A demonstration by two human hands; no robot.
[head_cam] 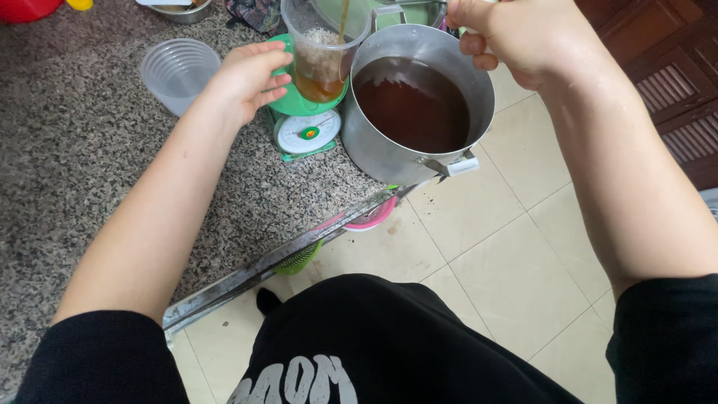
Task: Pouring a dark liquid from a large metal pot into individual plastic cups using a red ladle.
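Head view, landmark: the metal pot (419,105) of dark brown liquid, standing at the counter's edge.

Left hand (247,75): left of the pot, fingers curled round the side of a clear plastic cup (323,52); grip is closed on the cup wall.

Clear plastic cup: just left of the pot's rim, standing on the pan of a green kitchen scale (303,123); brown liquid at the bottom, pale ice-like fill above it.

Stream (343,19): thin brown pour falling into the cup from above.

Right hand (516,34): above the pot's far rim, fingers folded into a fist; it probably grips a ladle or handle, but the object is cut off by the frame top, so what it clamps I cannot tell.

Stack of empty cups (179,71): well left of the pot, beyond the left hand, lying on the counter.

Steel bowl (183,11): far left of the pot, at the top edge.

Obstruction: the left forearm crosses the counter diagonally toward the scale; the pot wall nearly touches the scale.

Counter (82,164): speckled granite, metal-trimmed edge running diagonally below the pot; the pot's near handle (452,166) overhangs it.

Open room: bare granite left of and below the scale; tiled floor (508,247) right of and below the pot.

Under edge: pink and green baskets (366,218) below the pot.
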